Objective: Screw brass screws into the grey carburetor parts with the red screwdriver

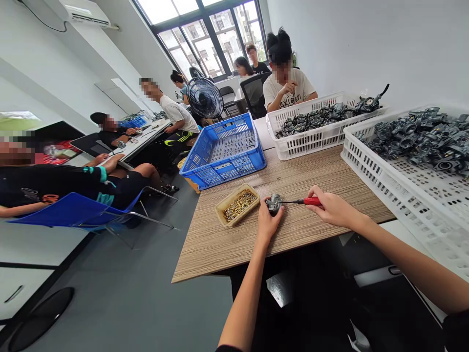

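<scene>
In my left hand (268, 221) is a small grey metal carburetor body (274, 204), held just above the wooden table near its front edge. My right hand (331, 209) grips the red handle of a screwdriver (310, 201). Its dark shaft points left, and the tip meets the side of the carburetor body; the exact contact spot is too small to make out. Left of my left hand stands a shallow beige tray (222, 215) with many small brass-coloured screws or jets (240, 205) in it.
A blue plastic crate (229, 168) stands at the table's far left. White crates (304, 144) (377, 171) heaped with grey metal parts (421, 134) line the back and right. Across the table sits a person (289, 83); other people sit to the left near a fan (204, 98).
</scene>
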`<state>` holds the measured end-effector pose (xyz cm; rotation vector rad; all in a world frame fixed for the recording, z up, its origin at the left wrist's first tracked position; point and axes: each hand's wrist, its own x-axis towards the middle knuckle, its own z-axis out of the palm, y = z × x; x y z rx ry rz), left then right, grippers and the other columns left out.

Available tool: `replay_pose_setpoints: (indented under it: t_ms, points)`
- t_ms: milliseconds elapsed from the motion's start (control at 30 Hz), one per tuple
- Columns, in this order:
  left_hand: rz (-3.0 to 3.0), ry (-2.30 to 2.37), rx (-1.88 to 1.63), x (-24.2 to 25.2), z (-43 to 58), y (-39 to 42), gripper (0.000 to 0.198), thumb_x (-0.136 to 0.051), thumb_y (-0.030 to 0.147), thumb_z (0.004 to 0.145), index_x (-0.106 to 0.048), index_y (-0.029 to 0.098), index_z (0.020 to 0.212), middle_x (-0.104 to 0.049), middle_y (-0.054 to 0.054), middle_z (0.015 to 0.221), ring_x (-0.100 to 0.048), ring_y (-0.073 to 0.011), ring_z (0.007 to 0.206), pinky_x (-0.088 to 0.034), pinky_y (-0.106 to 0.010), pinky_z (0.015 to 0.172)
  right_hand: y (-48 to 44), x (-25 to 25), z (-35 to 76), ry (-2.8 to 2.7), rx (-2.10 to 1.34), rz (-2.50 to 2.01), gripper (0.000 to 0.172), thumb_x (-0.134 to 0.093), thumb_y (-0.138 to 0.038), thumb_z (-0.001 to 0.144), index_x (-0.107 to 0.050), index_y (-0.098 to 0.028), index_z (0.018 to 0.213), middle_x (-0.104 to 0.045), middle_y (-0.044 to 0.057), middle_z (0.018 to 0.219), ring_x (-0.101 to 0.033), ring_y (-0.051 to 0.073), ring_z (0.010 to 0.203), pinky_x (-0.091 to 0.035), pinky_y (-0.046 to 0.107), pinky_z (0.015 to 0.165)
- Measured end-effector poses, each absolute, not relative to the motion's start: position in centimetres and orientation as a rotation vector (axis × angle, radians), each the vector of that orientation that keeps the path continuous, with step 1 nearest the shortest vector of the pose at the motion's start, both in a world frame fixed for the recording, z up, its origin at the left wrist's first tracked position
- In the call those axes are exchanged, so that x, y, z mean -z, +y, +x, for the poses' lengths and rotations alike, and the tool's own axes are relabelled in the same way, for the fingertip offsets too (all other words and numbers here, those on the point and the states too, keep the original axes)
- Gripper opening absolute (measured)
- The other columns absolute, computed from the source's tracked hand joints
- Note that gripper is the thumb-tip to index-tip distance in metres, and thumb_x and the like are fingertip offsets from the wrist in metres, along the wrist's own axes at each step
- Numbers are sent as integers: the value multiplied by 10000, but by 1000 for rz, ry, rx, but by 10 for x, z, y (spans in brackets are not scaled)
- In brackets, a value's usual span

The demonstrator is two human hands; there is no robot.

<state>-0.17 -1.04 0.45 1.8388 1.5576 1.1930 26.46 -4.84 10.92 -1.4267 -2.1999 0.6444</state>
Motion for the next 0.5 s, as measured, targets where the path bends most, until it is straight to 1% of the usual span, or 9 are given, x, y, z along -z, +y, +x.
replay_pose_setpoints:
  t_ms: [167,500]
  points:
    - [1844,1559,-1191,-4,-2,-10,469,-722,416,891,-488,242,1259,-678,-87,1162,-669,-256,1054,-514,-400,991,-49,-110,264,-2198,-645,-1436,166,-565,-356,1044,-482,-253,1144,-741,64,924,-698,269,785,-424,305,711]
    - [1846,1541,-1208,-5,-2,-10,458,-717,421,893,-489,242,1247,-681,-92,1159,-670,-262,1049,-519,-407,980,-48,-111,265,-2201,-649,-1445,152,-557,-351,1047,-471,-258,1131,-738,63,933,-717,277,820,-435,300,724]
